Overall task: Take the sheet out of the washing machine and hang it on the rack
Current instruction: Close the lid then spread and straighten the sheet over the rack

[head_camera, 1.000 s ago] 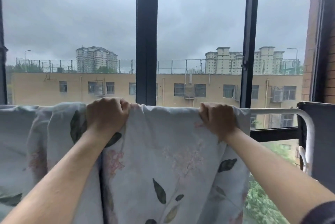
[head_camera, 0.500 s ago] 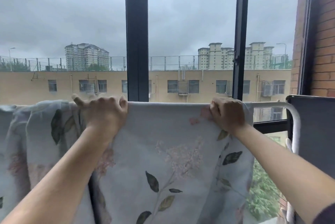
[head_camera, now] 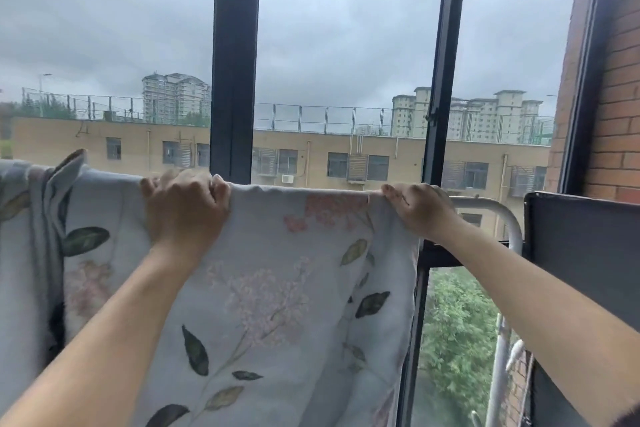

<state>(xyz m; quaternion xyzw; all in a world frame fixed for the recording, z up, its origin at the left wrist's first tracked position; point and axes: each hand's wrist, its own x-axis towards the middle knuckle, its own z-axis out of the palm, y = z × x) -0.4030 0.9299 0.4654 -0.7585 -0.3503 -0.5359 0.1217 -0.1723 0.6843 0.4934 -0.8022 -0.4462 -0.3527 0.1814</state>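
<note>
The sheet [head_camera: 263, 288] already hung over the rack [head_camera: 498, 208], both the left hand [head_camera: 187, 208] and right hand [head_camera: 419, 210] gripping its top edge well apart, so likely only spreading remained.

Apt balcony w/ brick wall [head_camera: 620, 80], big window [head_camera: 235, 63], drying rack [head_camera: 498, 209].

Left hand [head_camera: 185, 210], right hand [head_camera: 417, 210] grip sheet [head_camera: 277, 288] draped over rack [head_camera: 498, 208].
</note>
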